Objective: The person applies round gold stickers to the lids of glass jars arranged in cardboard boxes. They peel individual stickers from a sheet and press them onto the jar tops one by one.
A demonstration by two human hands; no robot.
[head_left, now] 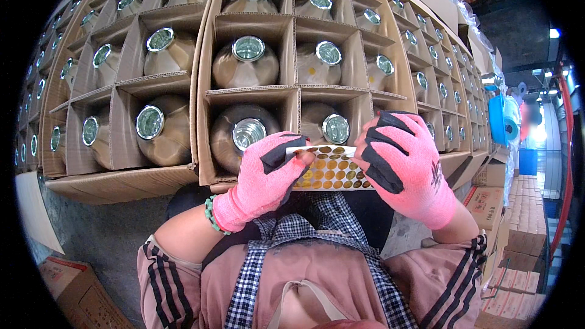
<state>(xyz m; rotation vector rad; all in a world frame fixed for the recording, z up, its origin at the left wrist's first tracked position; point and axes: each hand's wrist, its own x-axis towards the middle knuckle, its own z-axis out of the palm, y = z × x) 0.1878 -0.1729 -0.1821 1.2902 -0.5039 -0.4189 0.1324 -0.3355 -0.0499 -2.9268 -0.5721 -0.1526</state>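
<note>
A white sheet of round gold stickers (332,176) is held in front of me, at the near edge of an open carton. My left hand (262,176), in a pink glove with black fingertips, pinches the sheet's upper left part, thumb on top. My right hand (405,170), gloved alike, has its fingers bent and closed at the sheet's upper right edge; whether a loose sticker is between them I cannot tell. Just beyond the hands stand round-bodied glass bottles (228,123) with open mouths, each in a cardboard compartment. Small yellow dots show on a couple of bottles (320,73) farther back.
More open cartons (122,176) of bottles, split by cardboard dividers, spread left, right and beyond. A closed box (82,292) lies on the floor at lower left. Stacked cartons (527,219) stand at the right, below a blue round object (503,119).
</note>
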